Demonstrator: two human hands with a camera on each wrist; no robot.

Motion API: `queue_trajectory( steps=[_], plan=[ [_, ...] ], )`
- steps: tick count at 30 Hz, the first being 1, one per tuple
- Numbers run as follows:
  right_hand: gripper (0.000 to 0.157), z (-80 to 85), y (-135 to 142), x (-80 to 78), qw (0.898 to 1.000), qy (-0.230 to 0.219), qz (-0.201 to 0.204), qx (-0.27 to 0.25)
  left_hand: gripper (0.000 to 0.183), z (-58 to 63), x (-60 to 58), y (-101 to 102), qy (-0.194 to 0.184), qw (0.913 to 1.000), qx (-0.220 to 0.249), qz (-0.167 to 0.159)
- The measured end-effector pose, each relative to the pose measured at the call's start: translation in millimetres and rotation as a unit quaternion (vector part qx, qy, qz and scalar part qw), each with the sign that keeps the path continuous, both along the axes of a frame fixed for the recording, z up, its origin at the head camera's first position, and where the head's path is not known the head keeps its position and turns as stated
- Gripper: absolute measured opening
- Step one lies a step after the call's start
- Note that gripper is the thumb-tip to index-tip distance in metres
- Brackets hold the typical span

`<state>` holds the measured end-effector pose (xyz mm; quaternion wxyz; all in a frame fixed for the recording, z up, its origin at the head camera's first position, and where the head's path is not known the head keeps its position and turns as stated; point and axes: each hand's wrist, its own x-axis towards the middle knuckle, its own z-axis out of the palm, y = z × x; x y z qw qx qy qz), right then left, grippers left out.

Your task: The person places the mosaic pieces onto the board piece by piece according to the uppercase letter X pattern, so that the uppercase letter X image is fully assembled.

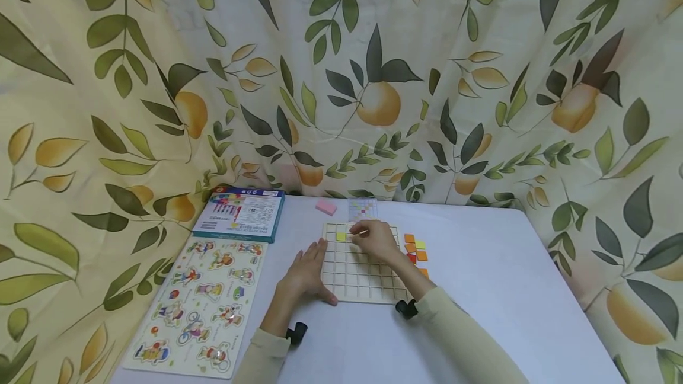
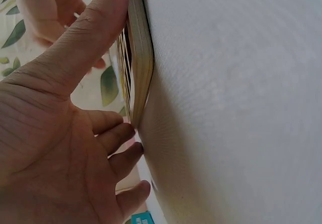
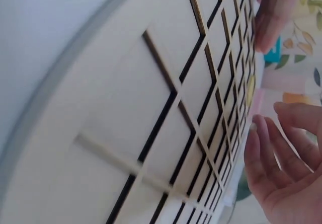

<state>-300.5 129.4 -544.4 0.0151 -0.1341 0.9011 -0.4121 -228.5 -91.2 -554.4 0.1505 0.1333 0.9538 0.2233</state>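
A pale wooden grid board (image 1: 363,280) lies flat on the table, with one yellow square tile (image 1: 341,236) in a cell near its far left corner. My left hand (image 1: 306,271) rests at the board's left side, fingers spread and thumb along the near corner; the left wrist view shows the thumb against the board's edge (image 2: 141,48). Over the far part of the board is my right hand (image 1: 373,240), fingertips just right of the yellow tile. In the right wrist view its fingers (image 3: 261,143) are loosely bent, and I see nothing between them.
Several orange, red and yellow tiles (image 1: 409,248) lie right of the board. Behind it are a patterned card (image 1: 363,206) and a pink block (image 1: 326,207). At left are a box (image 1: 237,215) and a picture puzzle board (image 1: 197,307). A leaf-patterned curtain (image 1: 341,76) hangs behind the table.
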Motion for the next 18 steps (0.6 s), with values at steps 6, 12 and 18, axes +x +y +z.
queue_trajectory(
  steps=[6, 12, 18],
  plan=[
    [0.018, 8.8, 22.2, 11.3, 1.000, 0.024, -0.004, -0.004, 0.150, 1.8, 0.3, 1.6, -0.007, 0.9999, 0.004, 0.009],
    [0.019, 16.1, 46.6, 23.9, 0.999, 0.038, -0.029, 0.010, 0.150, 1.5, 1.5, 3.1, -0.010, 0.9998, 0.009, 0.014],
    [0.018, 17.2, 71.9, 40.5, 0.998, 0.045, -0.037, 0.025, 0.150, 2.7, 2.3, 1.6, -0.012, 0.9997, 0.017, 0.010]
  ],
)
